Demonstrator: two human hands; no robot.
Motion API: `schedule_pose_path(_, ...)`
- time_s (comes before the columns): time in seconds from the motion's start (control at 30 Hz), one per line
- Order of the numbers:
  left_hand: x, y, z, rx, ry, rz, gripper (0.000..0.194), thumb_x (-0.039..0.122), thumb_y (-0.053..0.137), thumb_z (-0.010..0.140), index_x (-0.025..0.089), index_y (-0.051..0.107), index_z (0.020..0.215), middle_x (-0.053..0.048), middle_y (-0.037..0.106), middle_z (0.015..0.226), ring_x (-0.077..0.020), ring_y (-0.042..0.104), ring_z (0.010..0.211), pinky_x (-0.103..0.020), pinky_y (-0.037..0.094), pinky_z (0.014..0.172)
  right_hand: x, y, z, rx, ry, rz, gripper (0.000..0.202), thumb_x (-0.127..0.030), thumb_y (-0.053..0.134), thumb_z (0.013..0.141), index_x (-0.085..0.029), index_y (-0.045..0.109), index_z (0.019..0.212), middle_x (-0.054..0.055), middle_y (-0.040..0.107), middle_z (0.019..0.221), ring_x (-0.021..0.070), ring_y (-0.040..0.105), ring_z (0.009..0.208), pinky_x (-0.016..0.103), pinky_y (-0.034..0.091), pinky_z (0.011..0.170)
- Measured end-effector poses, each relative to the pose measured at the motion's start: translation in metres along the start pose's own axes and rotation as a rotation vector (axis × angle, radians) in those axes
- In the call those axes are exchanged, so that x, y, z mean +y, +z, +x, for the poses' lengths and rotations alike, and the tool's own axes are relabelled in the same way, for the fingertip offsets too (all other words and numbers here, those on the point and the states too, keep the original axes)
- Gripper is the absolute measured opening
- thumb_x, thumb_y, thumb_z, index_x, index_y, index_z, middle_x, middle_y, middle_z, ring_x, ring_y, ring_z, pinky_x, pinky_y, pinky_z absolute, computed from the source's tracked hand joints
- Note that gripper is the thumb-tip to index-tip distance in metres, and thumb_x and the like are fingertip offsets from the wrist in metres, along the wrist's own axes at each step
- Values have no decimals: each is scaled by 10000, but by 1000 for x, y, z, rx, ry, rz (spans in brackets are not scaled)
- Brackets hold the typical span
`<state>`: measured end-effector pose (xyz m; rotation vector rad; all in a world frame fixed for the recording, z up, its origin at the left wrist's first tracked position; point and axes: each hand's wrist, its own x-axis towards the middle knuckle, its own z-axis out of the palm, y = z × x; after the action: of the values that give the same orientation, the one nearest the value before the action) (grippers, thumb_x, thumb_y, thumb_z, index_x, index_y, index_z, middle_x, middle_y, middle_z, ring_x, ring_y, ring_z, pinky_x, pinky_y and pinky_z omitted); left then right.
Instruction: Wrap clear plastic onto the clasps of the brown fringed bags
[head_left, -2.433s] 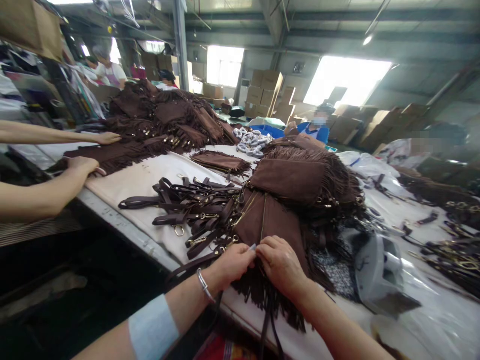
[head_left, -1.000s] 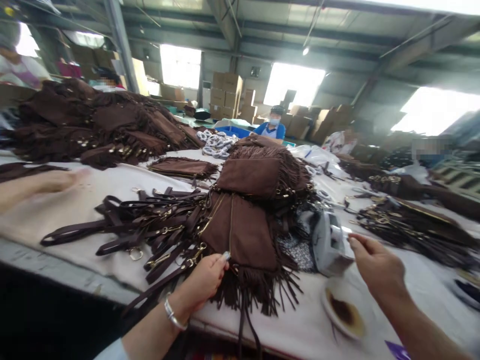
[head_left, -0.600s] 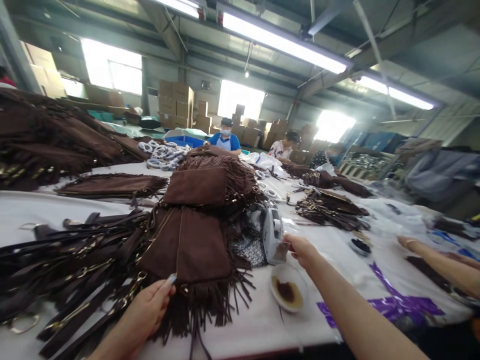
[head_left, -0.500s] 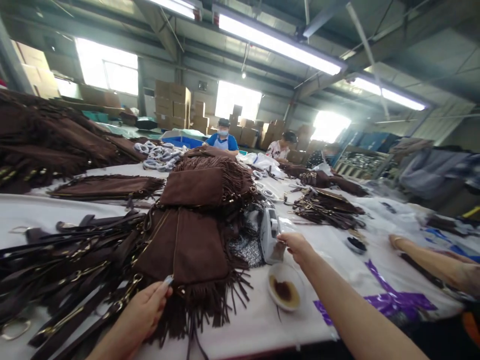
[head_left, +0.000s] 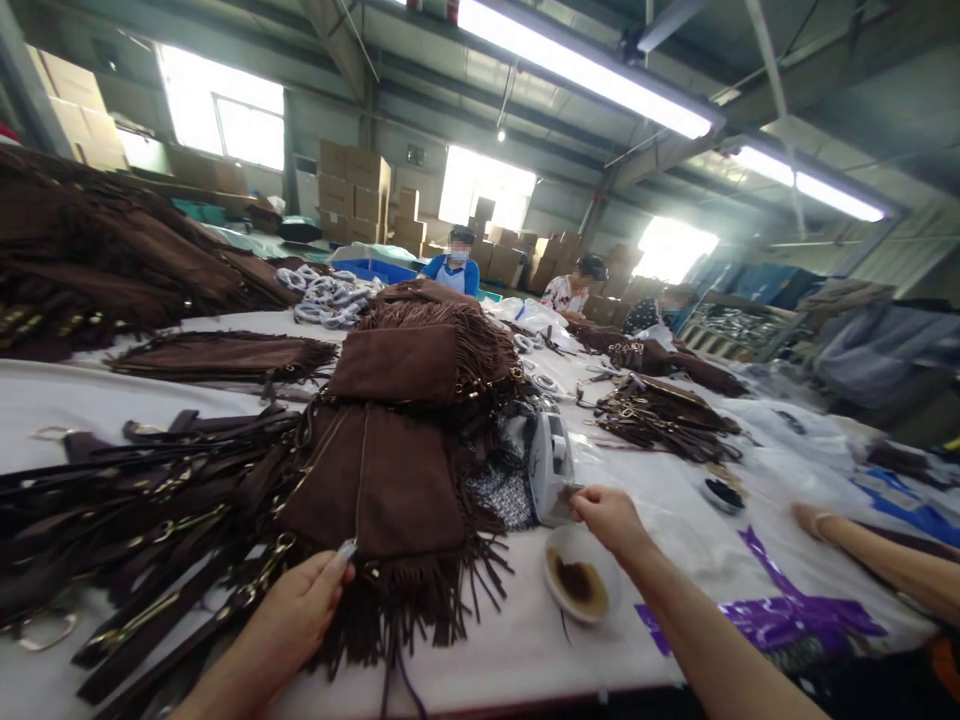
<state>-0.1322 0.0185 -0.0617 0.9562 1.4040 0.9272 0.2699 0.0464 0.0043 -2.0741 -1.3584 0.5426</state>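
Note:
A dark brown fringed bag (head_left: 409, 490) lies in front of me, a gold zipper running down its panel. My left hand (head_left: 304, 605) is closed at the zipper's lower end, thumb and finger together on a small pale piece (head_left: 347, 550). My right hand (head_left: 611, 518) pinches something thin at the near right edge of a white-grey dispenser-like device (head_left: 551, 470); what it holds is too small to make out. Just below that hand stands a white bowl (head_left: 551, 590) of brown liquid. Another brown bag piece (head_left: 394, 365) rests behind the first.
Dark straps with gold hardware (head_left: 187, 510) spread at the left. Fringed bags (head_left: 97, 260) pile up behind them. Purple plastic (head_left: 787, 605) and a co-worker's arm (head_left: 877, 560) are at the right. A small dark-filled dish (head_left: 724, 495) sits farther back. Several people work across the table.
The whole view has shifted slightly. My right hand has drawn a little down and toward me from the device. My left hand stays at the zipper end.

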Motion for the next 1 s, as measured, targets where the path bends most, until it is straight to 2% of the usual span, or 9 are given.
schedule_pose_path(0.13,9,-1,-11,53,249,250,407,564,491,811,188,559,672,24,460,557,-127,402,511,-241,302,481,2,-10,5,-21,-135,-214,186,-260,560,676,-204,622,509,48,617,553,174,519,568,287,322,570)
schedule_pose_path(0.23,13,-3,-17,89,360,402,348,419,401,901,196,548,678,-17,555,636,-164,487,618,-276,353,604,19,-11,8,-62,-211,-571,226,-278,509,713,-223,641,537,89,665,607,229,584,600,321,353,586)
schedule_pose_path(0.33,11,-5,-21,101,390,503,334,349,355,933,203,517,680,-30,570,665,-164,494,623,-280,336,619,23,-7,3,-135,-116,-481,253,-377,520,744,-253,717,645,84,715,668,273,648,674,350,426,621)
schedule_pose_path(0.4,9,-5,-22,107,413,560,329,336,342,946,207,494,684,-35,566,673,-160,489,613,-278,324,608,3,2,-13,-153,-102,-337,286,-470,564,731,-258,750,781,72,731,718,281,658,712,358,459,661)
schedule_pose_path(0.47,6,-4,-25,113,441,612,326,335,329,958,207,495,708,-44,571,692,-162,499,622,-277,325,611,-34,22,-39,-291,-163,-145,356,-525,575,746,-234,744,862,64,729,768,246,642,707,321,465,651)
schedule_pose_path(0.57,4,-2,-28,124,483,687,330,340,313,969,202,525,758,-63,591,744,-172,532,671,-276,354,646,-100,69,-78,-639,-283,102,372,-515,538,805,-189,709,753,31,668,662,148,528,558,252,393,540)
schedule_pose_path(0.7,2,-3,-30,99,503,845,340,295,270,976,193,551,815,-83,605,796,-188,567,729,-287,407,687,-160,136,-106,-778,-282,208,380,-454,556,799,-162,622,566,-17,532,475,87,377,442,223,271,449)
schedule_pose_path(0.83,-1,-6,-31,77,466,984,293,182,269,950,173,558,900,-105,624,857,-207,601,772,-311,451,706,-182,171,-105,-769,-244,130,358,-425,587,768,-154,633,538,-12,541,431,80,370,403,219,259,419)
schedule_pose_path(1.0,-4,-6,-30,82,430,1027,237,134,317,918,159,552,941,-112,630,890,-224,619,805,-335,485,735,-187,180,-100,-768,-167,21,297,-376,616,728,-171,605,513,-16,547,405,78,376,357,216,251,375)
